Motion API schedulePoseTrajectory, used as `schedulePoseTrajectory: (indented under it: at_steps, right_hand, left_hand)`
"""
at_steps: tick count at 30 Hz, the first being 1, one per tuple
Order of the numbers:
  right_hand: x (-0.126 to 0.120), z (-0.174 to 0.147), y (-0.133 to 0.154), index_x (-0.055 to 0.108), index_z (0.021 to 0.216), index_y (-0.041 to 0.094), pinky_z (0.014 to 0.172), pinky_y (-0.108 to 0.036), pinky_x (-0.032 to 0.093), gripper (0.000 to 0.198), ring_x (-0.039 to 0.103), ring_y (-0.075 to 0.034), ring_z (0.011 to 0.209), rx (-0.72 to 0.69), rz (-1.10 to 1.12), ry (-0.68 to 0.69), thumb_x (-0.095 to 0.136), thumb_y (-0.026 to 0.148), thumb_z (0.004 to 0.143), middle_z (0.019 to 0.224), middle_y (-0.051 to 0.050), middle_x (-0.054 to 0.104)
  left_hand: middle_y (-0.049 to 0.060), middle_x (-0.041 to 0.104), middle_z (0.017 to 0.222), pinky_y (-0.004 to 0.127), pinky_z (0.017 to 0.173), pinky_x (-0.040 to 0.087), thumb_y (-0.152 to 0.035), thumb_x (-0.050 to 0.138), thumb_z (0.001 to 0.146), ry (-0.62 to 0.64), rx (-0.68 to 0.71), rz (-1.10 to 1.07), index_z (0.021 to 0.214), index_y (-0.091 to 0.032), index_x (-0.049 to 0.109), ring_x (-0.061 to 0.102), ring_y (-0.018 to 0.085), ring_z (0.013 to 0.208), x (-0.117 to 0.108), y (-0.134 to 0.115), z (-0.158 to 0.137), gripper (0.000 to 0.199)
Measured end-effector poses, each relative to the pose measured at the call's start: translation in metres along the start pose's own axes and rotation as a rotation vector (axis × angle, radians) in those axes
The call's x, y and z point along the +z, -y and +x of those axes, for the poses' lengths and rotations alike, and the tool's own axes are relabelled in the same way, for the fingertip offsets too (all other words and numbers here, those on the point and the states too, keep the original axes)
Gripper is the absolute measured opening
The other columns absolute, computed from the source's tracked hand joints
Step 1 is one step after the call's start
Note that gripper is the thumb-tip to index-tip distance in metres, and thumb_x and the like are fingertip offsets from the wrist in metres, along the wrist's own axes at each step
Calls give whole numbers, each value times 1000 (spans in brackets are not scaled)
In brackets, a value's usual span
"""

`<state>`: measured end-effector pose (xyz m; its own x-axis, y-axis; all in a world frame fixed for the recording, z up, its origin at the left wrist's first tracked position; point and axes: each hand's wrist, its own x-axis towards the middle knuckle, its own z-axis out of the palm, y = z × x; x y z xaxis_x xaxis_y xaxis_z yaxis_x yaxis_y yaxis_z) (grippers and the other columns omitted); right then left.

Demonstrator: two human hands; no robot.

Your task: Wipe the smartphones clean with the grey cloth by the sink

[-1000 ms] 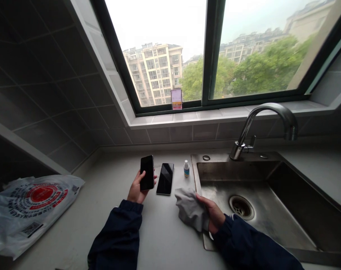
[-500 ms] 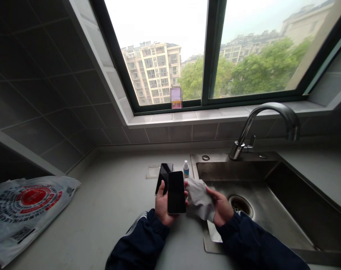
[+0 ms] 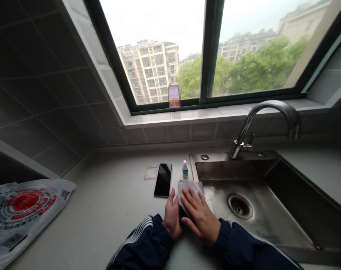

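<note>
My left hand is wrapped around a black phone, its thumb up along the left edge. Over most of the phone's screen lies a thin grey cloth. Flat on that cloth rests my right hand, fingers stretched and slightly apart, pressing it against the phone. The lower left strip of the screen shows; the rest is hidden. A second black phone lies on the counter just beyond my left hand. Near the sink's corner stands a small spray bottle with a white cap and blue label.
The steel sink with its arched tap is at the right. A clear phone case lies partly beside the second phone. At the left, a printed white plastic bag sits on the counter. A window spans the back.
My right hand has moved left and laid the cloth over the phone, flattening its fingers on it. The held phone has come lower, nearer me, showing the second phone whole.
</note>
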<state>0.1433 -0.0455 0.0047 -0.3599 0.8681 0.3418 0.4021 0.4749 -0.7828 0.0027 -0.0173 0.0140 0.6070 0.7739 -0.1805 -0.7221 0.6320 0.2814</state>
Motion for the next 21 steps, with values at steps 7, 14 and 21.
schedulePoseTrajectory:
  at_steps: [7, 14, 21]
  right_hand:
    - [5, -6, 14, 22, 152, 16, 114, -58, 12, 67, 7, -32, 145, -123, -441, 270, 48, 40, 95, 157, -11, 13]
    - [5, -6, 22, 23, 151, 14, 116, -53, 17, 70, 10, -31, 145, -216, -515, 301, 42, 52, 96, 157, -11, 17]
    - [-14, 17, 25, 28, 149, 11, 116, -49, 19, 70, 13, -30, 145, -279, -519, 389, 39, 56, 96, 156, -13, 21]
  left_hand:
    - [14, 68, 115, 42, 114, 25, -57, 43, 88, -84, -22, -30, 125, -8, 57, 55, 29, 121, 0, -8, -6, 63]
    - [18, 70, 105, 46, 109, 32, -64, 48, 83, -128, -50, -53, 118, -3, 61, 62, 32, 110, -3, -11, -8, 71]
    - [19, 69, 108, 50, 111, 27, -62, 51, 82, -166, -76, -77, 113, -5, 63, 57, 35, 117, 11, -20, -9, 66]
